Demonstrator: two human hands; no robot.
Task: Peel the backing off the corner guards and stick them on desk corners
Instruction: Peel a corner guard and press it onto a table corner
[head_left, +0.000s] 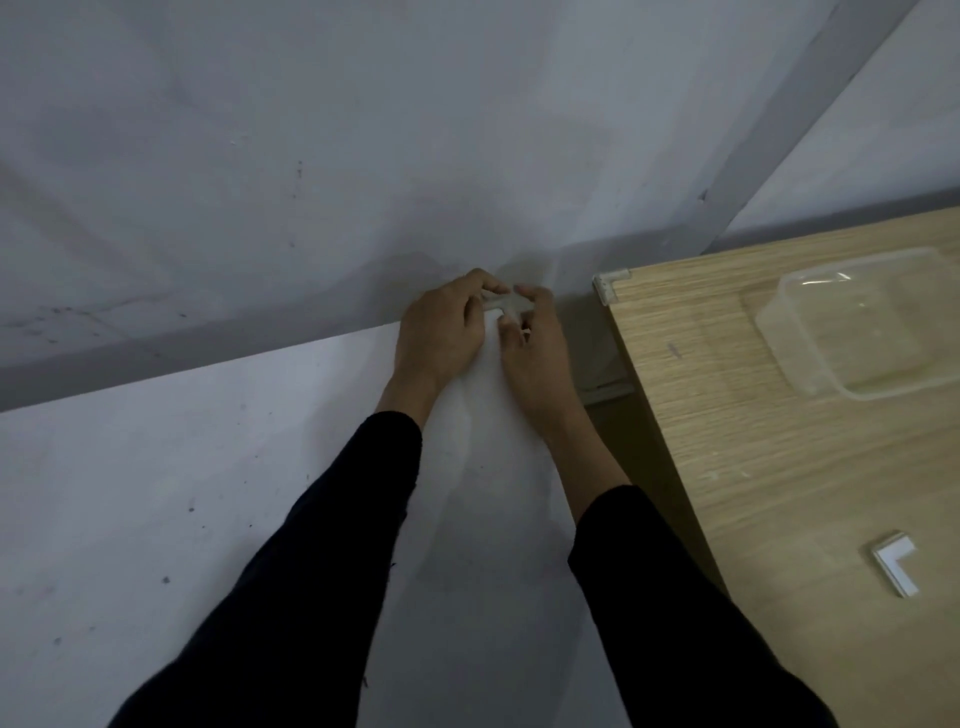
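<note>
The left hand and right hand are both pinching 1 translucent corner guard, so peeling its backing slowly from 1 edge is looking wisest.

Blk long sleeves both arms, end nr wrists; hands bare.

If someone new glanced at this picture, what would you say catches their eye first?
First, the two hands meeting mid-frame: the left hand and right hand both pinch a small translucent corner guard at the far edge of the white surface. Next comes the wooden desk on the right, with a fitted guard on its far left corner, a clear plastic tub on top and a white-backed guard lying nearer.
</note>
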